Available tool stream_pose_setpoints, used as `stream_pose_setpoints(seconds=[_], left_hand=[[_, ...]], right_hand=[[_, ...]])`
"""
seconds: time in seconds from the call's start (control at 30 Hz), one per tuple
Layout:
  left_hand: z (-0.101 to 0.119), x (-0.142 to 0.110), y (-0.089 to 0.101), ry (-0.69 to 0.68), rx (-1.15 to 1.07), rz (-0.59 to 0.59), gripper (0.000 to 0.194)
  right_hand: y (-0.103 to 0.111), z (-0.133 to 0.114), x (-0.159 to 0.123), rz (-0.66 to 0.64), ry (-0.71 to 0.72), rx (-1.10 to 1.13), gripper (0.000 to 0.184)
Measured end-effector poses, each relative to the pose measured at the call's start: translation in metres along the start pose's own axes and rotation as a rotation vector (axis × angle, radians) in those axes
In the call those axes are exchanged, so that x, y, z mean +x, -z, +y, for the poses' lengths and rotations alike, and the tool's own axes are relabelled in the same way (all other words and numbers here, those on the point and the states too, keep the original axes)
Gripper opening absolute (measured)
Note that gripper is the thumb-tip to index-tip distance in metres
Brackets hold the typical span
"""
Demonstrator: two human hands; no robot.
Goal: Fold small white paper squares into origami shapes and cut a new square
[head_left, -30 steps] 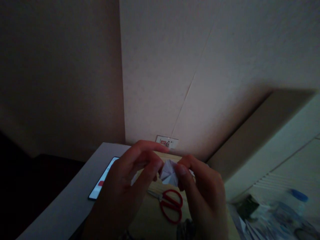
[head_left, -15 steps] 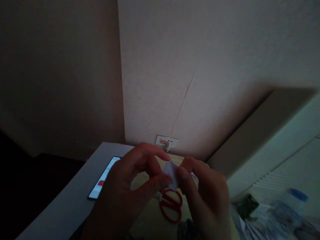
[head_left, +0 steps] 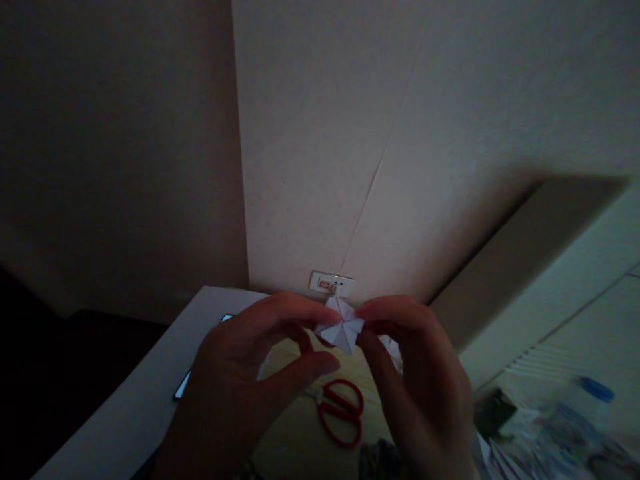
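Observation:
A small piece of white folded paper (head_left: 345, 328), star-like with creases meeting at its middle, is up between both hands. My right hand (head_left: 420, 360) pinches its right edge between thumb and index finger. On the other side, the index finger of my left hand (head_left: 265, 360) lies on the paper's left edge, with another finger partly hidden behind it. My left thumb is apart, below the paper. Red-handled scissors (head_left: 343, 410) lie beneath the hands on the light wooden surface (head_left: 300, 440), their blades partly covered by my left hand.
A phone (head_left: 183, 387) lies behind my left hand on a white surface (head_left: 125, 400). A wall socket (head_left: 333, 283) with a plug faces me. More white paper (head_left: 391, 348) shows behind my right hand. A bottle with a blue cap (head_left: 597, 389) and clutter stand at lower right.
The paper has turned to show its star-like creased face. My left thumb has come off it and dropped lower. The scissors have stayed put.

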State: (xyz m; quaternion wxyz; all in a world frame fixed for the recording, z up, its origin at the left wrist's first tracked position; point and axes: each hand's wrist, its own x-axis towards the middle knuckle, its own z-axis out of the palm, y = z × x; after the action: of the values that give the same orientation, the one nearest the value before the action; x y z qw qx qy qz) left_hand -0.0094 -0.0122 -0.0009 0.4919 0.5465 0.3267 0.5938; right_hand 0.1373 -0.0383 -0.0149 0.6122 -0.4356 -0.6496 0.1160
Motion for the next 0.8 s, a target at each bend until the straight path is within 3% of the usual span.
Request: stream_pose_setpoints(seconds=[0.27,0.4,0.57,0.8], left_hand=[[-0.006,0.0027,-0.0004,-0.113,0.05,0.026,0.022],[-0.0076,0.0054,0.0034,-0.154,0.119,-0.029,0.019],[-0.006,0.007,0.0058,-0.044,0.161,-0.112,0.014],[-0.0034,0.0051,0.0009,0.054,0.046,-0.056,0.017]], right_hand=[[-0.0008,-0.0058,0.0053,-0.023,0.072,-0.013,0.013],[-0.0014,-0.0073,0.0067,-0.03,0.039,-0.029,0.017],[-0.0021,-0.0044,0.0083,-0.065,0.022,-0.082,0.018],[-0.0013,-0.0048,0.0082,-0.076,0.021,-0.079,0.015]])
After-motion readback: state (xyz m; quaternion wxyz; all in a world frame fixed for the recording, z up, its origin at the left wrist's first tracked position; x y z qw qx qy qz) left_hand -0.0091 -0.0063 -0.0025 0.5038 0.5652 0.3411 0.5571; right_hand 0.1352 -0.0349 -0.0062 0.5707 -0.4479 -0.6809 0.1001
